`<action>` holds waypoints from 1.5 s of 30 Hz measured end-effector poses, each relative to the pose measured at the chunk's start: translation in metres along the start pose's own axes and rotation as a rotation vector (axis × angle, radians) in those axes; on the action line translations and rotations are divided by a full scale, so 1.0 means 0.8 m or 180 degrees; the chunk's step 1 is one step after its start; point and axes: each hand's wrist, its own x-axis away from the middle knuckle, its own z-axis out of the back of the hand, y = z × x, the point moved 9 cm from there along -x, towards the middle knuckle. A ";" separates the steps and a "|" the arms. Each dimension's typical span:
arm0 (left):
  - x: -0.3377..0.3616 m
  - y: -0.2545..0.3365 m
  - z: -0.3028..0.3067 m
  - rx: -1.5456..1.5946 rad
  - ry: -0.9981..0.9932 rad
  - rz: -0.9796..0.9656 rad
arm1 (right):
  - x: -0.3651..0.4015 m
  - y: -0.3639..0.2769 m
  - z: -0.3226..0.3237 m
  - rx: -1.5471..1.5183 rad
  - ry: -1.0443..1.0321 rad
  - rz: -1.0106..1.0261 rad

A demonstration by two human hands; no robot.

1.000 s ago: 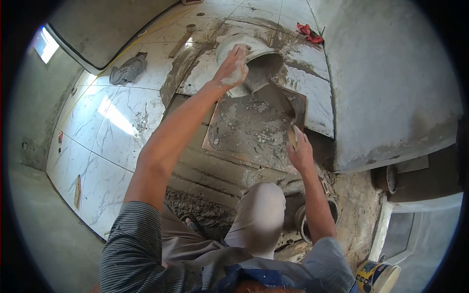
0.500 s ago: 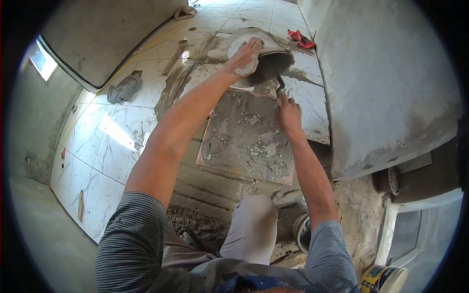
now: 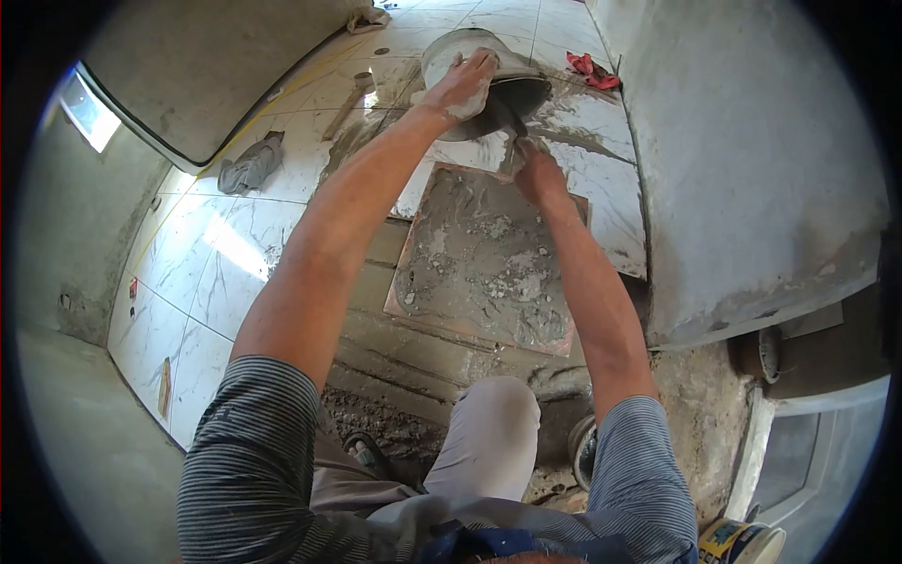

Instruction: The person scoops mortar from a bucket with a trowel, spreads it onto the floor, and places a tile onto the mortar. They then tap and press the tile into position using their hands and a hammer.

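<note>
Bucket [image 3: 442,52], far on the floor [image 3: 235,244], tipped toward us by our left hand [image 3: 465,83] clamped on its rim, so the trowel [image 3: 514,146] gripped in our right hand [image 3: 537,177] reaches inside; mortar-smeared tile [image 3: 484,263] lies nearer.

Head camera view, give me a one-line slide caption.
Left hand holds a tilted bucket by its rim; right hand holds a trowel at its mouth, above a mortar-smeared tile.

unfinished room: floor tiles [image 3: 225,254], mortar [image 3: 479,258]

text: none legible | can [image 3: 742,543] label: yellow-blue, print too small
</note>
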 end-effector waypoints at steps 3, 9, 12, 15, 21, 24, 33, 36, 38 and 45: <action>-0.009 -0.008 -0.002 -0.0110 -0.0116 0.0020 | -0.021 -0.004 0.001 -0.0091 -0.0056 0.0081; -0.028 -0.030 -0.009 -0.0273 -0.0344 0.0061 | -0.064 -0.023 0.012 -0.0083 0.0171 0.0291; -0.038 -0.042 -0.015 -0.0360 -0.0477 -0.0021 | -0.077 -0.030 0.012 -0.0059 0.0043 0.0199; -0.040 -0.058 -0.023 -0.0477 -0.0554 -0.0030 | -0.092 -0.035 0.017 -0.0153 0.0005 0.0157; -0.039 -0.077 -0.033 -0.0814 -0.1110 0.0264 | -0.108 -0.038 -0.014 -0.0029 -0.0299 0.0070; -0.039 -0.087 -0.036 -0.0996 -0.1404 0.0436 | -0.126 -0.041 -0.025 -0.0081 -0.0433 0.0159; -0.047 -0.094 -0.056 -0.0717 -0.0481 -0.0005 | -0.122 -0.022 0.000 0.0002 -0.0190 0.0056; -0.056 -0.077 -0.067 -0.0550 -0.0460 0.0043 | -0.118 0.001 0.019 0.0081 -0.0005 0.0030; -0.065 -0.057 -0.081 -0.0418 -0.0386 -0.0004 | -0.113 0.019 0.029 0.0216 -0.0123 0.0129; -0.087 -0.002 -0.118 -0.0162 -0.0442 -0.0052 | -0.076 0.075 0.056 0.0530 -0.0082 -0.0220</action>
